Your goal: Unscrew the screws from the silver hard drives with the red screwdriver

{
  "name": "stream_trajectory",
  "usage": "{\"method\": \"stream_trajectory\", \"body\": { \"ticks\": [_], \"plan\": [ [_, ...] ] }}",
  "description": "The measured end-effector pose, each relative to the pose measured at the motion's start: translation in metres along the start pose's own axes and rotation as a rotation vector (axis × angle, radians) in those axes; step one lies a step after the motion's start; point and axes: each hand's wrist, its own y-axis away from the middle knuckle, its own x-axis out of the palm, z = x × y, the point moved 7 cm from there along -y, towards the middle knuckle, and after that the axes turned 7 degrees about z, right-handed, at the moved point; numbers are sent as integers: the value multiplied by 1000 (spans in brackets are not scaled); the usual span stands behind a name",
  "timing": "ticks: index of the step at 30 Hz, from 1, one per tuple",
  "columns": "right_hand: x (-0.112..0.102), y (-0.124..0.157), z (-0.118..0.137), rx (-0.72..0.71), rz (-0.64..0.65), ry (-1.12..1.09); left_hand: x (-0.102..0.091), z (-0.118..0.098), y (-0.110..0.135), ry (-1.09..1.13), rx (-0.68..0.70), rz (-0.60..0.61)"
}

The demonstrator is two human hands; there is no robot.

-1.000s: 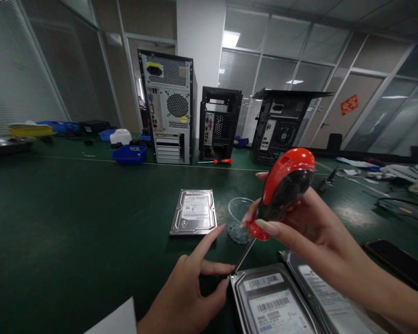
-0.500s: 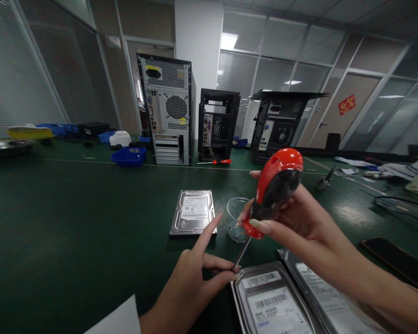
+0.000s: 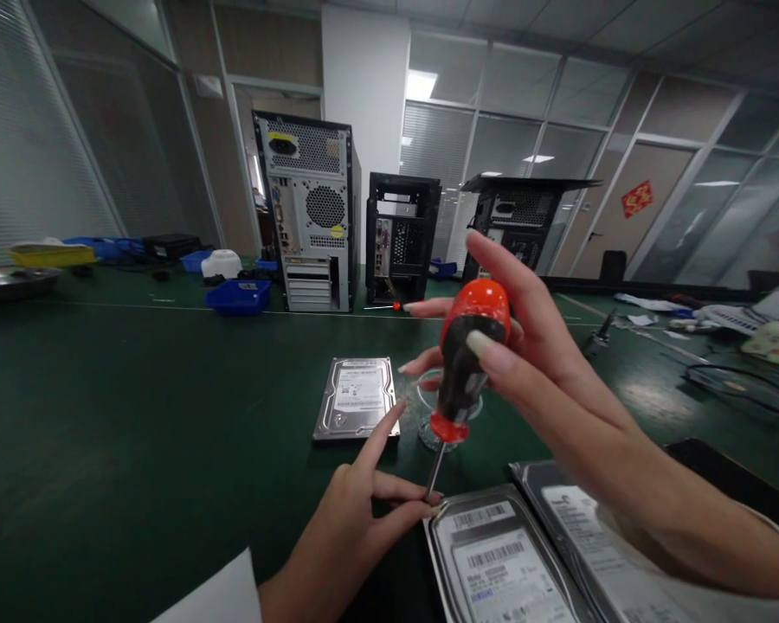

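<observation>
My right hand is wrapped round the red and black handle of a screwdriver, which stands nearly upright. Its shaft tip rests at the top left corner of the nearest hard drive. My left hand sits beside that corner; thumb and middle finger pinch at the shaft's tip, the index finger points up. A second hard drive lies under my right forearm. A third hard drive lies flat further out on the green mat, next to a clear plastic cup.
Three computer towers stand at the back of the green table, with a small red screwdriver before them. Blue bins sit at the back left, cables and papers at the right, a black phone near my right arm.
The screwdriver has swung from leaning right to nearly upright. My right hand's fingers shifted higher on the handle. My left fingers closed in on the tip.
</observation>
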Motion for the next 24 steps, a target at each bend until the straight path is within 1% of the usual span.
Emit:
{"method": "stream_trajectory", "body": {
  "ticks": [3, 5, 8, 10, 12, 16, 21, 24],
  "plan": [
    [0, -12, 9, -16, 39, 58, 0, 0, 2, 1, -3, 3],
    [-2, -19, 12, -18, 62, 109, -1, 0, 2, 43, -7, 13],
    [-6, -26, 15, -26, 88, 145, 2, 0, 1, 256, -31, 99],
    [-8, -27, 14, -34, 112, 106, 4, -1, 0, 429, -31, 167],
    [-8, -26, 13, -44, 127, 62, 1, -1, -1, 524, -18, 167],
    [-7, -26, 9, -53, 129, 74, -5, 4, -2, 525, -21, 96],
    [-7, -24, 11, -13, 136, 132, -2, 9, -1, 487, -45, 121],
    [-8, -23, 16, -38, 113, 163, -2, 8, -1, 427, -30, 134]
  ]
}}
